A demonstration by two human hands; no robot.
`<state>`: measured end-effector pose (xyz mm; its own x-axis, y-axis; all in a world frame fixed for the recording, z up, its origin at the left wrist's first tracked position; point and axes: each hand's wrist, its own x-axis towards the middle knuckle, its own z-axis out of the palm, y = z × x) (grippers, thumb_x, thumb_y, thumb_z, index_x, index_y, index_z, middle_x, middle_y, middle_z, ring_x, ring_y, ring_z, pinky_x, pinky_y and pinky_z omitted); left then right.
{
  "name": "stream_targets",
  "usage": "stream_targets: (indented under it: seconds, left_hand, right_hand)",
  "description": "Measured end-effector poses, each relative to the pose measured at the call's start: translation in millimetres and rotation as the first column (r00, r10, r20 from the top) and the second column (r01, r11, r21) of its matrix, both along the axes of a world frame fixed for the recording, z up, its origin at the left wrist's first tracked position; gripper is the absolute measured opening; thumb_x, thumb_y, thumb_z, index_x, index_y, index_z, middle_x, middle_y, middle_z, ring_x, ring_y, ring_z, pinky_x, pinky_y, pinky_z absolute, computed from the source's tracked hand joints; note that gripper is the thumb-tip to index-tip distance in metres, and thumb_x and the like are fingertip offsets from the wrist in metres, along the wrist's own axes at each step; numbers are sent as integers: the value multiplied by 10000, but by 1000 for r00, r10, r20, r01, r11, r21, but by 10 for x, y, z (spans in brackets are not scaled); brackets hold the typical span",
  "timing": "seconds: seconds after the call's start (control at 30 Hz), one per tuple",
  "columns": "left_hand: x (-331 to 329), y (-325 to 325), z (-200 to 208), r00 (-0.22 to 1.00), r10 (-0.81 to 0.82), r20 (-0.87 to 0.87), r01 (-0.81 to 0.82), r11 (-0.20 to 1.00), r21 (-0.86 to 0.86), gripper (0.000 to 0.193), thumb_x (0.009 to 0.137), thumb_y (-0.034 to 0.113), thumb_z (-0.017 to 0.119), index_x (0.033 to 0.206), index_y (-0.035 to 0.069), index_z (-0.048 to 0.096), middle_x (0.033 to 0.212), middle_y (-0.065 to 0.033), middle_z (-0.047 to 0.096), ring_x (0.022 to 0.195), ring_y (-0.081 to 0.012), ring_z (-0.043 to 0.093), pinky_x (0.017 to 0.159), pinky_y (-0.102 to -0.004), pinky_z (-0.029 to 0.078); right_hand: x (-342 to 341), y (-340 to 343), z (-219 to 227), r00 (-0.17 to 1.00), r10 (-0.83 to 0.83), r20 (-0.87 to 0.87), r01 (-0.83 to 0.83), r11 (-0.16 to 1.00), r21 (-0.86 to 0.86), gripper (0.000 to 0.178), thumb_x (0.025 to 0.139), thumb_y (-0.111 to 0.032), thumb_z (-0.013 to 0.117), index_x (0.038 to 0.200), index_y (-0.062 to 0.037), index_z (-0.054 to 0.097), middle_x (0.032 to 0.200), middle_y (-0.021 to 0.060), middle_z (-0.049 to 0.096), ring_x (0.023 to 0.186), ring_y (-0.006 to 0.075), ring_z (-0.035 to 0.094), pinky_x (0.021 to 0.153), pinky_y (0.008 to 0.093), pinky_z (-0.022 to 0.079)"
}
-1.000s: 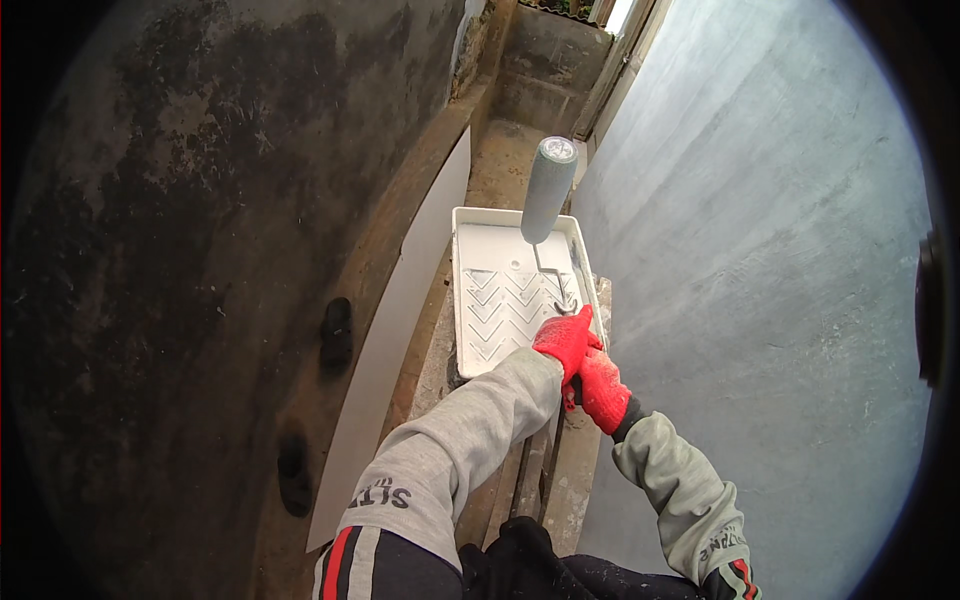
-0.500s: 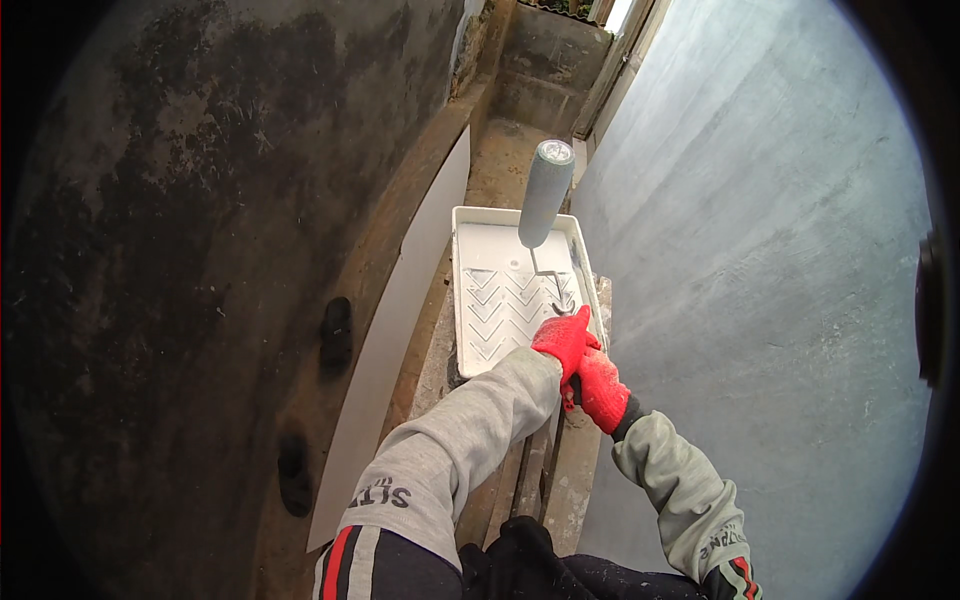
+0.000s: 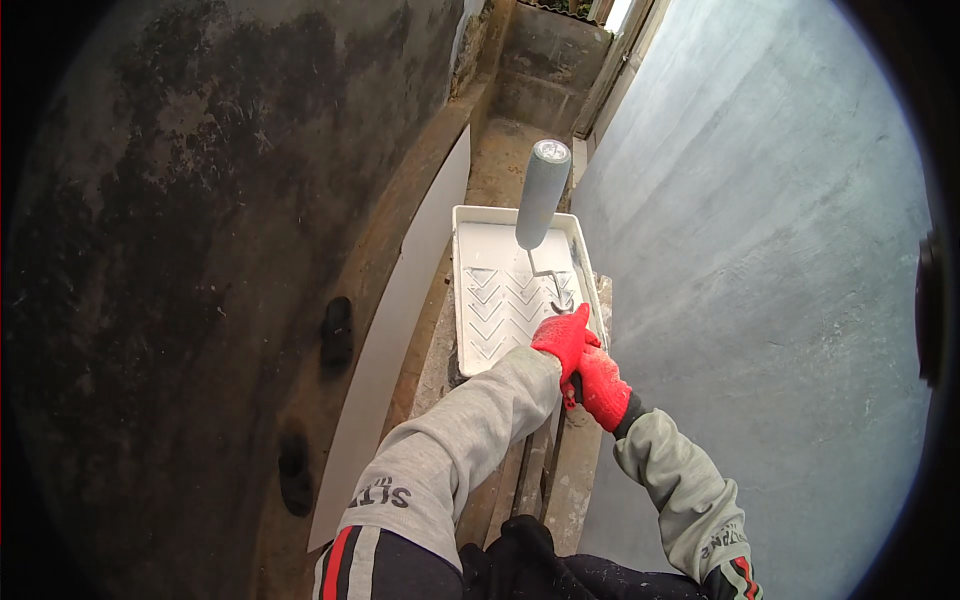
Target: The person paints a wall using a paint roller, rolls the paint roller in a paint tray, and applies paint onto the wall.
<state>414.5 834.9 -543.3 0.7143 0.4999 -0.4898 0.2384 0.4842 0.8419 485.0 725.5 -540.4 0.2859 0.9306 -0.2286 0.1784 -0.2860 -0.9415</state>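
Roller (image 3: pixel 541 195), grey and wet-looking, stands tilted over the far end of the white tray (image 3: pixel 468 300), its sleeve pointing away from the person and its bent wire frame running back toward the hands. Both hands wear red gloves and are clamped one behind the other on the roller's handle: the left hand (image 3: pixel 562 338) sits forward, nearest the wire frame, and the right hand (image 3: pixel 603 388) grips just behind it, the two touching. The tray's ribbed slope lies under the hands, its deeper well lies beneath the sleeve, and the tray rests on a rough plank ledge (image 3: pixel 575 470). To the right rises a smooth grey wall (image 3: pixel 760 260); to the left is a dark, stained wall (image 3: pixel 200 220) with a pale board (image 3: pixel 400 330) leaning along its foot. Grey sleeves cover both forearms.
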Motion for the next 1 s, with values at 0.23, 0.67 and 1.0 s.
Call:
stream_targets:
  seconds: [0.23, 0.67, 1.0]
  left_hand:
    - [-68, -15, 111, 1000, 19, 13, -19, 1000, 0, 654, 978, 545, 415, 881, -15, 738, 895, -146, 706, 785, -259, 640, 780, -385, 496]
    - [-71, -10, 98, 1000, 27, 12, -27, 1000, -12, 696, 977, 571, 396, 887, -31, 731, 896, -161, 714, 826, -273, 669, 845, -375, 492]
    - [-77, 48, 52, 1000, -19, -5, 20, 993, 113, 682, 959, 600, 414, 937, -2, 733, 938, -168, 708, 832, -300, 667, 845, -390, 495]
  right_hand:
    - [-51, 46, 82, 992, -30, -119, 25, 998, -50, 260, 936, -320, 551, 976, -63, 568, 614, 59, 563, 424, 180, 522, 392, 328, 448]
    - [-144, 63, 242, 963, -153, -223, 121, 981, -153, 271, 944, -270, 559, 1082, -37, 554, 617, 47, 566, 429, 145, 515, 403, 299, 426]
    - [-141, 103, 165, 984, -177, -15, 172, 968, -180, 366, 935, -296, 591, 1161, -17, 518, 644, 52, 621, 476, 146, 598, 457, 282, 473]
